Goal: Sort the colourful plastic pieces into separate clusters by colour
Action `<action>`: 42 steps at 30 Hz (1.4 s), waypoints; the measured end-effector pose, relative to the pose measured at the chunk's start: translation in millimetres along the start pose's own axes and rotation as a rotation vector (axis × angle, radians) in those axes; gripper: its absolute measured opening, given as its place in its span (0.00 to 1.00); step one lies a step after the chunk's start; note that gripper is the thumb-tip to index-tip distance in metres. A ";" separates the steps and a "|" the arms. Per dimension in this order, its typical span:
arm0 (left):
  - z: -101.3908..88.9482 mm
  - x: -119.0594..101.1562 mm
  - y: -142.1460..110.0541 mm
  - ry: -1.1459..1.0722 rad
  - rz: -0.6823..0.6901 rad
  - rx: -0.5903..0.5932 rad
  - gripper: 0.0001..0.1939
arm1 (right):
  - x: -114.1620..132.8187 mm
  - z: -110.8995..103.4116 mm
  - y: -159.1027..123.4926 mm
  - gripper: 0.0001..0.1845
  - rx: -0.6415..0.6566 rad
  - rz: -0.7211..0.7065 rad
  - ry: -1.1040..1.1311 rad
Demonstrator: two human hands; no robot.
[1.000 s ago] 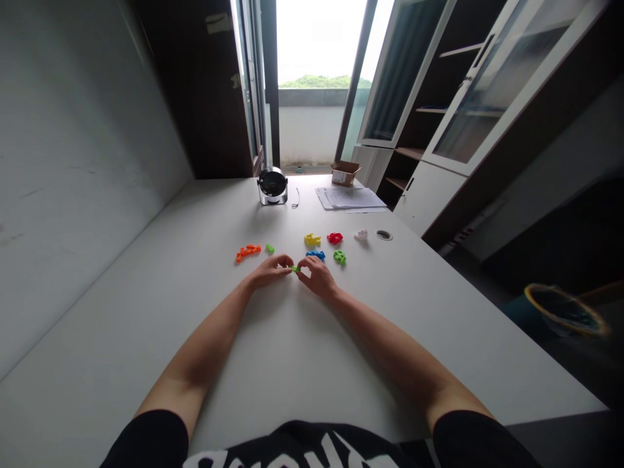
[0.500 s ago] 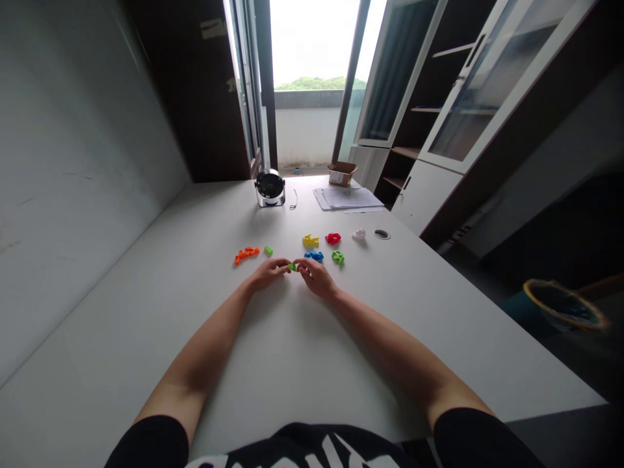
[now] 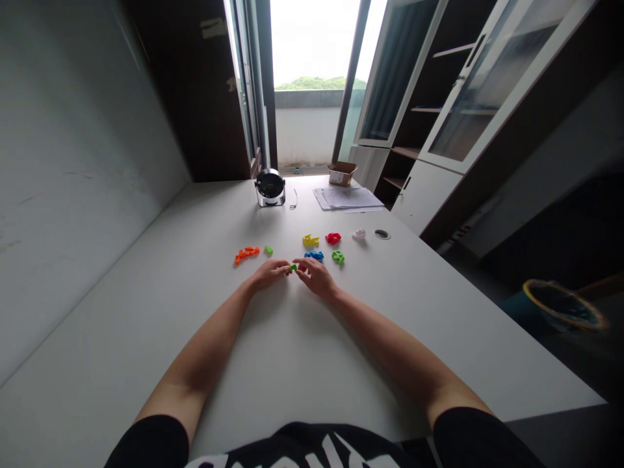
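A small green plastic piece (image 3: 293, 267) is pinched in the fingertips of my left hand (image 3: 270, 273). On the other side of it, my right hand (image 3: 316, 277) curves toward the piece, thumb and index finger apart, their tips right beside it. Whether they touch it I cannot tell. Just beyond the right fingers lie blue pieces (image 3: 314, 256), partly hidden, and a green cluster (image 3: 338, 257). Past my left hand sit another small green piece (image 3: 268, 249) and a row of orange pieces (image 3: 247, 254).
Yellow pieces (image 3: 311, 240), red pieces (image 3: 333, 238) and white pieces (image 3: 359, 234) lie farther back on the white table (image 3: 292, 364), near a cable hole (image 3: 382, 234). At the far end stand a round black lamp-like device (image 3: 270, 184), papers (image 3: 348, 198) and an open cardboard box (image 3: 342, 174).
The green piece between my hands has turned slightly, and my right fingertips have parted a little from it. Everything else on the table stays in place.
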State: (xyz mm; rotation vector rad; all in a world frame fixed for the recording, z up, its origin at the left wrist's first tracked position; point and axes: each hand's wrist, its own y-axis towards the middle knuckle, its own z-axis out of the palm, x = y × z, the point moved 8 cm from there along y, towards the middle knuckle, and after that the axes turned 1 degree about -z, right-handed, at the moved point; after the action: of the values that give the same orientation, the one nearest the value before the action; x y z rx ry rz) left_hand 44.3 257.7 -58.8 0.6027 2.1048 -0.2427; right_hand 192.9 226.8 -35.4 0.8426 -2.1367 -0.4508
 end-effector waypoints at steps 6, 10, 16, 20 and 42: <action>-1.2 3.8 1.3 0.029 -0.009 -0.023 0.21 | 3.7 -1.2 0.7 0.14 0.004 -0.011 -0.022; -1.3 4.4 2.7 0.029 -0.013 -0.023 0.22 | 4.1 -1.2 0.9 0.11 0.008 -0.011 -0.028; -0.6 3.3 2.2 -0.019 -0.010 -0.042 0.24 | 7.3 -4.4 1.2 0.08 -0.003 -0.008 -0.031; -2.3 -4.5 -1.4 -0.009 0.024 -0.050 0.23 | 6.1 -6.5 1.3 0.07 -0.028 0.006 -0.050; -7.1 -7.2 -4.0 -0.032 0.049 -0.082 0.17 | -0.3 -6.2 0.2 0.07 -0.030 0.056 -0.075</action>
State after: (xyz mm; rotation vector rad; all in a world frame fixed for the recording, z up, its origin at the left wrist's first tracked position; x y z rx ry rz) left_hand 40.5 254.7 -49.0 0.5969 2.0559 -0.1373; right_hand 197.8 226.9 -31.5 0.7581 -2.2104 -0.4917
